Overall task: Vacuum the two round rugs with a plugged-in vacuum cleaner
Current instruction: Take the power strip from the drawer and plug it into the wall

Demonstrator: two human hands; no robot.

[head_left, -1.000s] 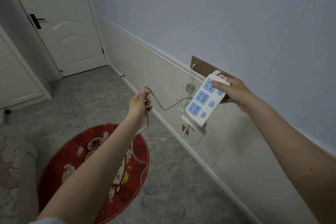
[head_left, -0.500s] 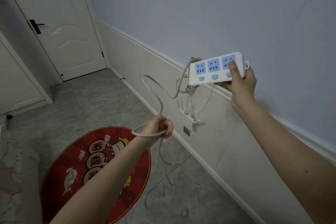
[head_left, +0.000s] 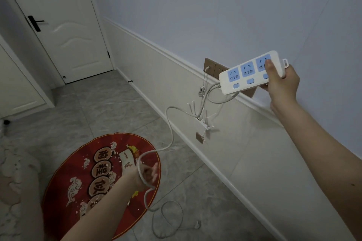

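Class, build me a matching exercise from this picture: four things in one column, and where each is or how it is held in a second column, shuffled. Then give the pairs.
Things
1. power strip
2. cord
3. round red rug
4. plug

Places
A. lying loose on the floor tiles
B. flat on the floor under the left forearm
C. gripped by the right hand, up near the wall
D. looped round the left hand

Pairs: 1-C, 2-D, 3-B, 4-A

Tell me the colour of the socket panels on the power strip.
Light blue on the white plastic power strip, clearest in the head view.
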